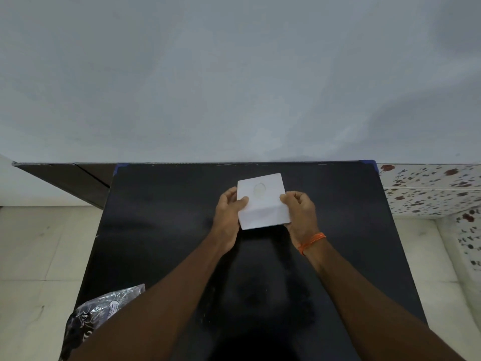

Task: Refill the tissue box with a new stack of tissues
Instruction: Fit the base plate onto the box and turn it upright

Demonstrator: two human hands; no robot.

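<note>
the small white square tissue box (263, 200) is held over the middle of the black tabletop (161, 230). it is pinched between the left hand (230, 208) and the right hand (299, 211), one on each side, equally near. its oval hole faces up.

light: dim, soft | shadow: blurred on black table (161, 230) | edges: wide-angle bowing | focus: slightly soft

Crinkled plastic packet (104, 311): partly behind left forearm, label unreadable. Tissue box (263, 201): oval opening's contents indistinct.
</note>
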